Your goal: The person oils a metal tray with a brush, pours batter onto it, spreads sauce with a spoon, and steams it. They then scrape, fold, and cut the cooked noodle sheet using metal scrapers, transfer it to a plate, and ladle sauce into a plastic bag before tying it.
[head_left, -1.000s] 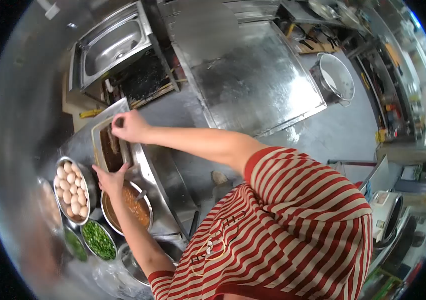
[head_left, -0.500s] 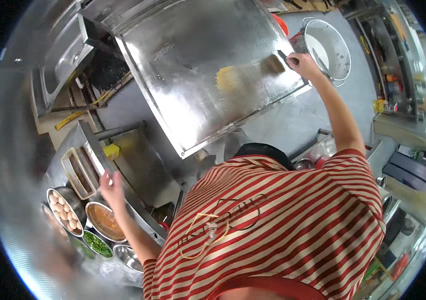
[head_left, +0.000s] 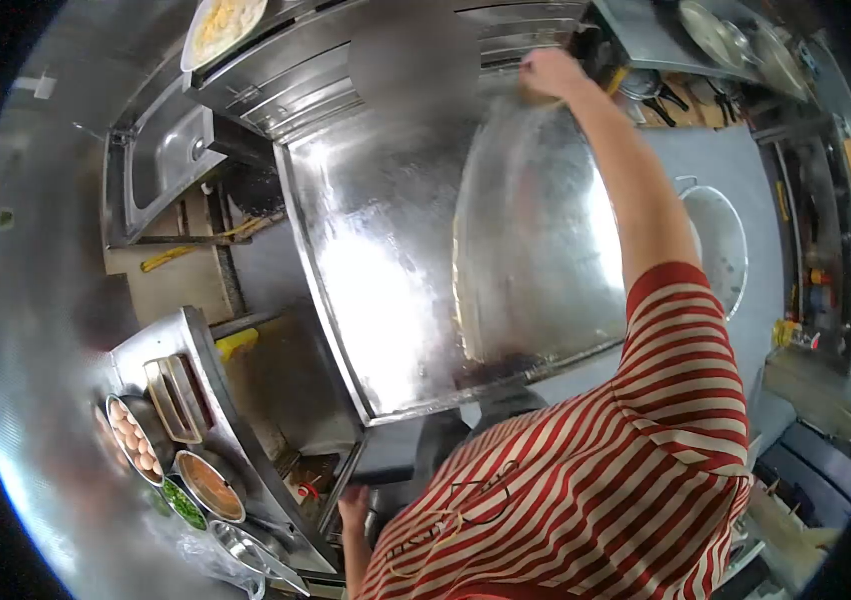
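Note:
My right hand (head_left: 552,72) is at the far edge of the wide metal plate (head_left: 386,290), its fingers closed on a flat tool blurred by motion. A pale, thin film (head_left: 521,230) covers the right part of the plate, with a yellowish line along its left border. My left hand (head_left: 354,505) hangs low beside the counter edge, away from the plate, its fingers loosely apart with nothing seen in them.
On the left counter (head_left: 246,440) are a rectangular container (head_left: 178,398), a bowl of eggs (head_left: 136,440), reddish sauce (head_left: 211,485), chopped greens (head_left: 184,505) and a metal bowl (head_left: 238,545). A sink (head_left: 171,155) is upper left, a large pot (head_left: 721,250) right.
My right hand has gone from the container to the plate's right side, then to its far edge with the tool. The yellow patch is now a broad film. My left hand has left the container and lowered.

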Demonstrator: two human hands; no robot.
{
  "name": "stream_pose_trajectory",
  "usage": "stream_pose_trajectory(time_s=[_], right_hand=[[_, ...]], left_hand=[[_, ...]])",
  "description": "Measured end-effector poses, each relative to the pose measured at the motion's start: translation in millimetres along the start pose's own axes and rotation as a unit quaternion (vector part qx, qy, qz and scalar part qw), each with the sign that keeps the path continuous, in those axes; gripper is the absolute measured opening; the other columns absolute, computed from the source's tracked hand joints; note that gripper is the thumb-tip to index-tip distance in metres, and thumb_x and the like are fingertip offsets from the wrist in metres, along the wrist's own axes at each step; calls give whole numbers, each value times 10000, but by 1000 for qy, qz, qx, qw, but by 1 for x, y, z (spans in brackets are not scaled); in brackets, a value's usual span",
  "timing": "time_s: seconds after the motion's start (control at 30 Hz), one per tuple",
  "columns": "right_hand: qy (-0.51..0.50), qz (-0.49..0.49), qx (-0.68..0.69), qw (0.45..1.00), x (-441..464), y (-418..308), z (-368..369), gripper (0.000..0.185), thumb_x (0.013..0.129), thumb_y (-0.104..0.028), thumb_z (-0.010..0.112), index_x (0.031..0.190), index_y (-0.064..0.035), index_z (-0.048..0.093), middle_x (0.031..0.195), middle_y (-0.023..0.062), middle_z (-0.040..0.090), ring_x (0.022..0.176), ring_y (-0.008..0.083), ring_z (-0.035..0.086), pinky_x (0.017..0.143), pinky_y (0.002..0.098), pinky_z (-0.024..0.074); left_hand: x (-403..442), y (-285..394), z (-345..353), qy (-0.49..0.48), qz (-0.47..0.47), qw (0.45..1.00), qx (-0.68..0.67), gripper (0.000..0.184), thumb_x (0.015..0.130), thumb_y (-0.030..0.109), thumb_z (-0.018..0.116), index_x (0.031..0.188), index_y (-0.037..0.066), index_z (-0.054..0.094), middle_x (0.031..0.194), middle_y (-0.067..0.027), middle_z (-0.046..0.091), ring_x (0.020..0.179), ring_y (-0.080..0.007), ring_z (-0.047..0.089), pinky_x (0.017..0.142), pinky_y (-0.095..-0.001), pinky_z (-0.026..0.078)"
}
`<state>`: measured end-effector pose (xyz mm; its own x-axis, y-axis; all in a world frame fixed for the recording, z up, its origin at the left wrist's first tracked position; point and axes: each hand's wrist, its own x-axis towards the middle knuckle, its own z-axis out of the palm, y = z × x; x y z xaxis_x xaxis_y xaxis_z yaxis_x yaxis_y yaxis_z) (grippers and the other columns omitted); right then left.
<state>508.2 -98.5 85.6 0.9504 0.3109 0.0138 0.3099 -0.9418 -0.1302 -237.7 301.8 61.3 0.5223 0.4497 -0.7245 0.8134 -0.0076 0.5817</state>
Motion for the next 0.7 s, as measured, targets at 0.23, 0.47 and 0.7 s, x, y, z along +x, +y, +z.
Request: stream_pose_trajectory(time_s=[0.23,0.47,0.7], right_hand=[[-3,-9,35,999,50,-163,44,205,743,-151,465,813,-69,639,857,149,619,814,293,607,695,416,487],[28,29,468,883,38,-365,92,245,697,-248,585,793,-24,614,732,182,615,702,297,615,684,382,470],[9,271,335,902,-82,-45,9,262,716,-203,574,804,43,603,675,174,614,584,254,621,589,354,489]], left_hand=[[-74,-115,15,63,-201,977,-29,240,771,202,593,823,-31,583,689,-32,565,602,-114,504,535,-283,425],[-38,11,37,-6,-101,994,43,286,819,195,558,936,-65,568,752,-67,581,641,-120,510,556,-280,413],[9,-22,23,15,-219,973,68,255,824,234,543,886,-6,606,751,-50,594,653,-115,528,556,-285,427]])
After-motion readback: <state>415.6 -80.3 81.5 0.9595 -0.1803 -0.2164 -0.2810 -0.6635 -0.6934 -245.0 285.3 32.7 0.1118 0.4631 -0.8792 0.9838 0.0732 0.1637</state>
